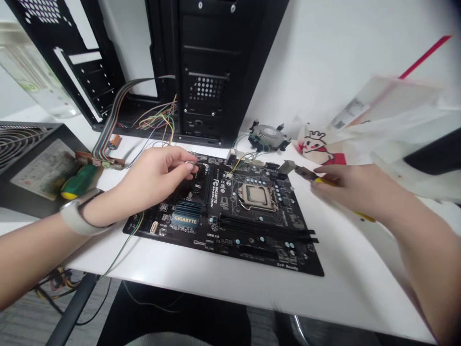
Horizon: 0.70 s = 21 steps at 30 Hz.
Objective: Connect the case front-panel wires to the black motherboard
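Observation:
A black Gigabyte motherboard [201, 242] lies flat on the white table, with the metal-topped processor [256, 194] showing in its socket. Over the board's left part, my left hand [162, 170] is closed in a pinch; a small silvery round thing [189, 164] shows between thumb and fingertips, its kind not clear. My right hand [345, 185], at the board's right edge, is wrapped around pliers [305, 173] with yellow-and-black handles. The plier tips are beside a pale port block [286, 166] on the board's back edge; whether they touch it I cannot tell.
A black computer case [212, 53] stands behind the board, with coloured wires trailing out. At left sit a power supply [39, 168] and a green screwdriver [79, 181]. A processor fan [268, 137] and plastic bags [389, 125] lie at the back right. The table's front edge is near.

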Each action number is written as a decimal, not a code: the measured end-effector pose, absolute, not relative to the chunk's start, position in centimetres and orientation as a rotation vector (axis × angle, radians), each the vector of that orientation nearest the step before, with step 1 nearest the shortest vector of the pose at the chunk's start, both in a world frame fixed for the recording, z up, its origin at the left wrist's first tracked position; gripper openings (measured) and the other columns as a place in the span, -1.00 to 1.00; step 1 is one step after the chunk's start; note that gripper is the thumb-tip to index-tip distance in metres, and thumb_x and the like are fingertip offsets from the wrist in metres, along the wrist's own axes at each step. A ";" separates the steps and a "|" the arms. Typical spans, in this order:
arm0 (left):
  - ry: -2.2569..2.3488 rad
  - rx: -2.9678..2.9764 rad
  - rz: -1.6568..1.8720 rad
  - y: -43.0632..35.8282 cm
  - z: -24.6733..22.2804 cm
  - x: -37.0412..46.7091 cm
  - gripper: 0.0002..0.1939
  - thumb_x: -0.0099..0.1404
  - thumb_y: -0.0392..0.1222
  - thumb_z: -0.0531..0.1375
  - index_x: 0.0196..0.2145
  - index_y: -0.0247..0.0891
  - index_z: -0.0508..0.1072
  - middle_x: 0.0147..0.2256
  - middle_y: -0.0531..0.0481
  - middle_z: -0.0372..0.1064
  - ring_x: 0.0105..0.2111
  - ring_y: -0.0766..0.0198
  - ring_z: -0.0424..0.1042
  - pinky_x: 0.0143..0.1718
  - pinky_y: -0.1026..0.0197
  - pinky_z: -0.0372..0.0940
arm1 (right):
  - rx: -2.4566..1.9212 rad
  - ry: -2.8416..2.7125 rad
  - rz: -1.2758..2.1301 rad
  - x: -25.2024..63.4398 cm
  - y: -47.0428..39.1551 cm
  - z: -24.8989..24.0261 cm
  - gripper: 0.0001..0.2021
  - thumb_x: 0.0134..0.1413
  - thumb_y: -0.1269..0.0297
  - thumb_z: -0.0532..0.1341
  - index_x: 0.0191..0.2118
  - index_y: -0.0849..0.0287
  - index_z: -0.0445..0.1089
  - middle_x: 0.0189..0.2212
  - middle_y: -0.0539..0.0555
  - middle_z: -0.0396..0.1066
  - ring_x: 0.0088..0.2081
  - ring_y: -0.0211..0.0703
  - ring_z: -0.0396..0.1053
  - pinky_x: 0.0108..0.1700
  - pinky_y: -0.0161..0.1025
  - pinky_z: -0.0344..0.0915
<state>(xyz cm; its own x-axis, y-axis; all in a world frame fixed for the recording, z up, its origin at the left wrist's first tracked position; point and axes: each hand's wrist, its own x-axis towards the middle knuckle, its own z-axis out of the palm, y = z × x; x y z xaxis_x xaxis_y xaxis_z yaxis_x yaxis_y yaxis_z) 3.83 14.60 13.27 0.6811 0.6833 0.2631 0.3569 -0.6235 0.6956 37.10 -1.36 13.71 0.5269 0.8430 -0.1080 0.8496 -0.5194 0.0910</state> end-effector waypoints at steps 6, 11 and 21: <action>0.818 2.247 0.620 14.9 13.3 4.0 -0.71 0.32 -0.20 0.08 -0.15 -0.38 0.53 -0.37 -0.04 0.58 -0.36 0.24 0.59 -0.19 0.20 0.46 | 2.627 1.494 -0.012 37.1 -1.0 13.0 -0.57 0.06 0.21 0.08 0.03 0.15 0.43 -0.25 0.15 0.50 -0.24 0.03 0.38 -0.20 -0.13 0.25; 0.831 2.331 0.626 15.1 13.1 3.9 -0.69 0.31 -0.24 0.09 -0.11 -0.37 0.55 -0.33 -0.05 0.60 -0.34 0.21 0.59 -0.13 0.14 0.47 | 2.599 1.586 0.017 36.8 -1.2 12.9 -0.58 0.14 0.19 0.02 0.02 0.16 0.44 -0.28 0.19 0.50 -0.30 0.01 0.40 -0.26 -0.13 0.26; 0.553 2.692 0.647 14.9 11.8 3.7 -0.65 0.36 -0.23 0.07 -0.01 -0.20 0.56 -0.13 0.00 0.60 -0.16 0.19 0.59 0.02 0.15 0.43 | 2.501 1.733 0.029 37.4 -1.1 12.1 -0.66 0.17 0.28 -0.02 -0.11 0.22 0.44 -0.23 0.25 0.49 -0.26 0.00 0.42 -0.24 -0.12 0.28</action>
<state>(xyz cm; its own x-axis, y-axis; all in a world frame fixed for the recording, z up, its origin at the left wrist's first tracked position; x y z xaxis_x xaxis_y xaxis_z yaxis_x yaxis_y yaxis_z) 3.75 14.89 11.85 0.8229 0.4358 0.3647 0.2925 -0.8750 0.3857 37.41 -1.08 12.14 0.3526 0.9349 -0.0410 0.9330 -0.3479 0.0919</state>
